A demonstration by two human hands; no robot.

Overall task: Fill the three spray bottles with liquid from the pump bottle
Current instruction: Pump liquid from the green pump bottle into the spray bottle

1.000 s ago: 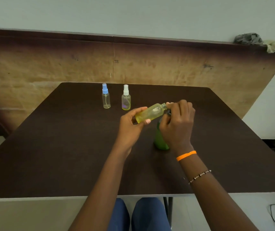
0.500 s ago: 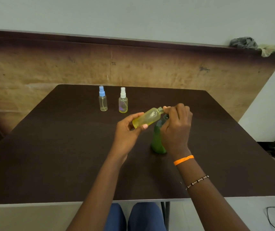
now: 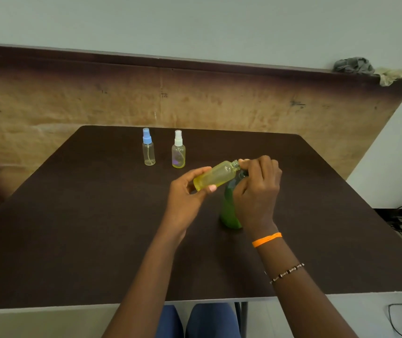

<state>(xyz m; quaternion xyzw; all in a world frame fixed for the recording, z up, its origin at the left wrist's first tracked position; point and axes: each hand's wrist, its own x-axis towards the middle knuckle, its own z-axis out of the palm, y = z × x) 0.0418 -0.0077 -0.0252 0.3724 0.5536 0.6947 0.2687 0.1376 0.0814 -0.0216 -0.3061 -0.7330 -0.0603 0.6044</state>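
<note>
Three spray bottles and one pump bottle are present on or above the dark table [image 3: 78, 240].

Uncapped spray bottle [image 3: 215, 175]: held above the table, tilted with its threaded neck up and to the right. The body is yellow-tinted; a band of yellow liquid lies along its lower end. The left hand [image 3: 185, 201] grips the lower body, thumb on the near side and fingers curled behind.

Pump bottle [image 3: 229, 206]: stands upright on the table just beside and below the uncapped bottle's neck. It holds green liquid to most of its visible height. Its top is hidden behind the right hand [image 3: 258, 189], whose fingers are curled down over it right at the mouth of the tilted bottle (exactly what they hold cannot be told).

Blue-capped spray bottle [image 3: 148, 148]: upright near the far edge, cap fitted, clear body with a dip tube visible; it appears to hold almost no liquid.

White-capped spray bottle [image 3: 178, 150]: upright just to the right of the blue-capped one, not touching it, cap fitted; yellowish tint, strongest near the base.

No brand, label or readable writing shows on any container.

Count: spray bottles, three (two capped, one open); pump bottle, one.
</note>
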